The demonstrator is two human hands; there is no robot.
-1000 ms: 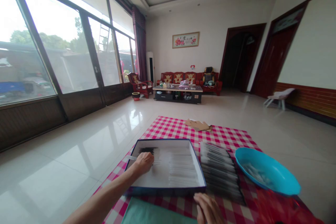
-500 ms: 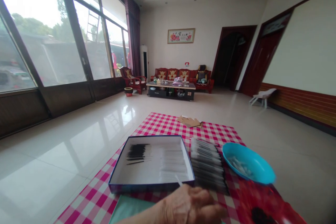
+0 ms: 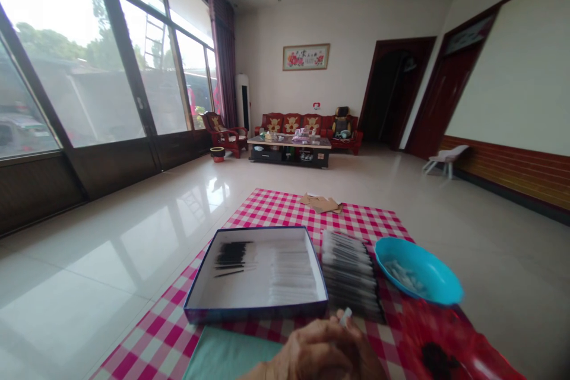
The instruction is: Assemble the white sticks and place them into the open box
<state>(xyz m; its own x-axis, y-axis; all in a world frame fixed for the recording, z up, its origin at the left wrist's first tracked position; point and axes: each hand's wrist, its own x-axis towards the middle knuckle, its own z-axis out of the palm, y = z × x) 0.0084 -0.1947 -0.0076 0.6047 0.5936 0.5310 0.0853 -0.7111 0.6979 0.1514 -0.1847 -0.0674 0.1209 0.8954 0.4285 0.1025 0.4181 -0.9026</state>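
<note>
My left hand (image 3: 318, 353) is at the bottom edge, just below the box, pinching a small white stick (image 3: 345, 317) whose far end shows above the fingers. My right hand does not show apart from it. The open box (image 3: 256, 309) has a navy rim and white inside. In it lie rows of thin white sticks (image 3: 294, 276), with black-tipped ones (image 3: 231, 254) at the left. To its right, a dense array of black-and-white sticks (image 3: 350, 276) lies on the cloth. A blue plastic bowl (image 3: 418, 267) holds small white pieces (image 3: 403, 276).
A pink checked cloth (image 3: 285, 214) lies on the tile floor, with cardboard scraps (image 3: 319, 203) at its far edge. A teal sheet (image 3: 227, 356) lies at the bottom and a red object (image 3: 445, 338) at lower right. Far back stand a low table and red sofa (image 3: 289, 124).
My left hand has left the box and come back to the bottom edge with the white stick. The black-tipped sticks in the box are now uncovered. The view has tilted slightly.
</note>
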